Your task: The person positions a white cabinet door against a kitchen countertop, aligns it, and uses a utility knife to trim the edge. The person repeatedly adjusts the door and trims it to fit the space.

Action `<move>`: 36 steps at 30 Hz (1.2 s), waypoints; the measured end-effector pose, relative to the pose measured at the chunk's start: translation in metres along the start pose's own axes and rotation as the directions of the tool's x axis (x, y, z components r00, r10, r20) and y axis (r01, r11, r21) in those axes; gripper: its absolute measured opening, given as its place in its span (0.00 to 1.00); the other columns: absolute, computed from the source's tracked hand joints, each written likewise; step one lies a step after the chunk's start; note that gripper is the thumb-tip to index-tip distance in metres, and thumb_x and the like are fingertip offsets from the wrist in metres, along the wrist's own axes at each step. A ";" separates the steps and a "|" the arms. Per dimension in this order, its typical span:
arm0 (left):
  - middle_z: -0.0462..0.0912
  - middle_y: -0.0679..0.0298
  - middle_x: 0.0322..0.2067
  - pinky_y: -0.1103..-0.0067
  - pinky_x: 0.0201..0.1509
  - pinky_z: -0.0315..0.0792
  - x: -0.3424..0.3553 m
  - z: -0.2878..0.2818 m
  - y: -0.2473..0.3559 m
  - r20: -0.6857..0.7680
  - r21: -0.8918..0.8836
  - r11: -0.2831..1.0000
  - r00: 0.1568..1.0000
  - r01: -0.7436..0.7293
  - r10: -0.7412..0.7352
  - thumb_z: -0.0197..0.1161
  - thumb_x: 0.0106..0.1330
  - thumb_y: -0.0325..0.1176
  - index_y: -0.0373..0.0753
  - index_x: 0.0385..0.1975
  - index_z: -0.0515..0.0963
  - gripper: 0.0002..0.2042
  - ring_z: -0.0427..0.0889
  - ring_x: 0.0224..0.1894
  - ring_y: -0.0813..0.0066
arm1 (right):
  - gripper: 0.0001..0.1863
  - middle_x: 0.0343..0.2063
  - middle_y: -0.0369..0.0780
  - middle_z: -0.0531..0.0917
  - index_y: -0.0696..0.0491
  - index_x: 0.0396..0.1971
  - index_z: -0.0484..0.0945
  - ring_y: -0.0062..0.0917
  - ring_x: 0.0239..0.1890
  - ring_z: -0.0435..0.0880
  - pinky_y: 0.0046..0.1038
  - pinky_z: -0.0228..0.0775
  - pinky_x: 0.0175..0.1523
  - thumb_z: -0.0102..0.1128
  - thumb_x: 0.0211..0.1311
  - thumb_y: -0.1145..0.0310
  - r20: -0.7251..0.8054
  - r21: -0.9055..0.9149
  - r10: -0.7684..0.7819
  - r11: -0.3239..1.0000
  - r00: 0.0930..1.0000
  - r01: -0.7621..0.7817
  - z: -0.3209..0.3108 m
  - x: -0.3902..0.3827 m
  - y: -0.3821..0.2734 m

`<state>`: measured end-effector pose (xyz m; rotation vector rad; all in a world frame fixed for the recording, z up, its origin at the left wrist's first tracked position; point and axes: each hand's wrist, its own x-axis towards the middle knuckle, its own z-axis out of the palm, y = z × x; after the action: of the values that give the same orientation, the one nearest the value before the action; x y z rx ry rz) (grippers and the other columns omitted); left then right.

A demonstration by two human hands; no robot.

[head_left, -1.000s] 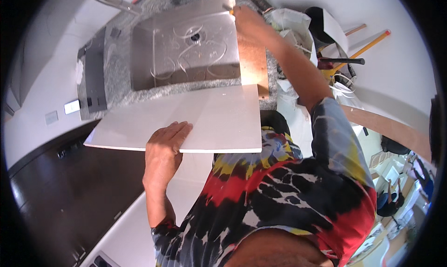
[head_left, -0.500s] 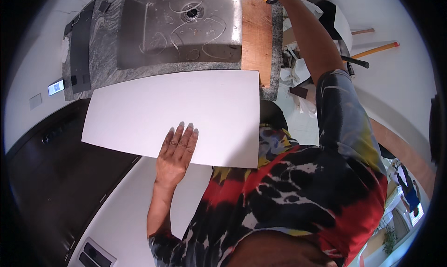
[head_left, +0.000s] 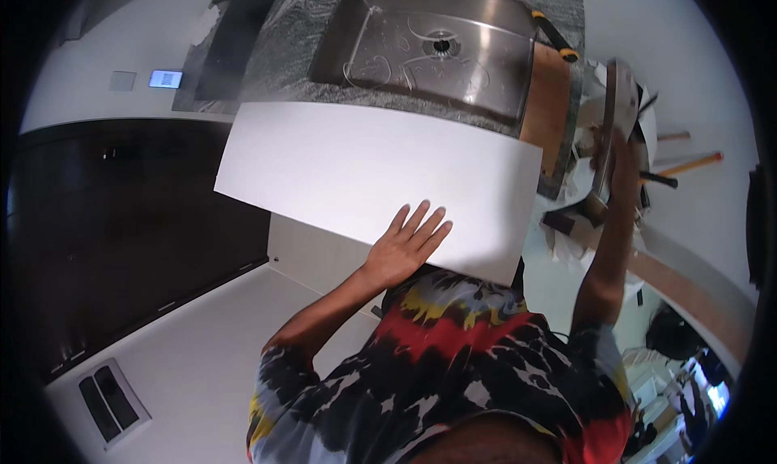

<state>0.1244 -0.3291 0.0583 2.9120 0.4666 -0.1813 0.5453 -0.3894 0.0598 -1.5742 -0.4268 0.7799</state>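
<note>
White board (head_left: pixel 348 169) lies toward seven o'clock of the sink (head_left: pixel 502 47); I see the left hand (head_left: pixel 402 250) spread on it, the blurred right hand (head_left: pixel 623 161) at three o'clock, its grip unclear.

A short-sleeved tie-dyed shirt (head_left: pixel 457 367) is worn. The chest (head_left: pixel 437 387) is covered with black patches broken by pale grey. The lower front (head_left: pixel 433 326) is banded in red and streaked with yellow and grey-blue. Grey and yellow are carried on the left sleeve (head_left: pixel 279 383) and right sleeve (head_left: pixel 600 367).
</note>
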 end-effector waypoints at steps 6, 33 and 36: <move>0.60 0.58 0.70 0.53 0.73 0.50 -0.017 0.084 -0.003 -0.191 0.115 0.991 0.977 -0.074 0.095 0.53 0.64 0.31 0.46 0.68 0.65 0.28 0.57 0.72 0.53 | 0.22 0.42 0.42 0.75 0.60 0.54 0.67 0.32 0.45 0.82 0.35 0.81 0.44 0.57 0.69 0.62 -0.039 0.198 0.110 0.975 0.993 -0.100 0.021 -0.195 0.122; 0.60 0.63 0.71 0.50 0.74 0.47 0.015 0.054 -0.051 -0.122 0.097 0.933 0.926 -0.348 0.358 0.53 0.63 0.24 0.49 0.70 0.60 0.32 0.56 0.73 0.54 | 0.31 0.42 0.45 0.80 0.65 0.52 0.68 0.27 0.39 0.82 0.30 0.77 0.45 0.70 0.49 0.70 -0.302 0.030 -0.028 0.999 0.953 0.038 0.085 -0.235 0.161; 0.62 0.49 0.67 0.51 0.72 0.49 -0.023 0.059 -0.030 -0.325 -0.218 0.975 0.937 0.053 -0.124 0.65 0.56 0.23 0.37 0.64 0.67 0.31 0.59 0.70 0.48 | 0.28 0.42 0.44 0.81 0.64 0.52 0.69 0.26 0.40 0.82 0.29 0.77 0.45 0.68 0.52 0.71 -0.333 0.102 -0.005 0.994 0.943 0.041 0.105 -0.238 0.161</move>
<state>0.0875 -0.3194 -0.0005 2.7212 0.6289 0.3425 0.2788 -0.5005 -0.0416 -1.5600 -0.1524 0.4961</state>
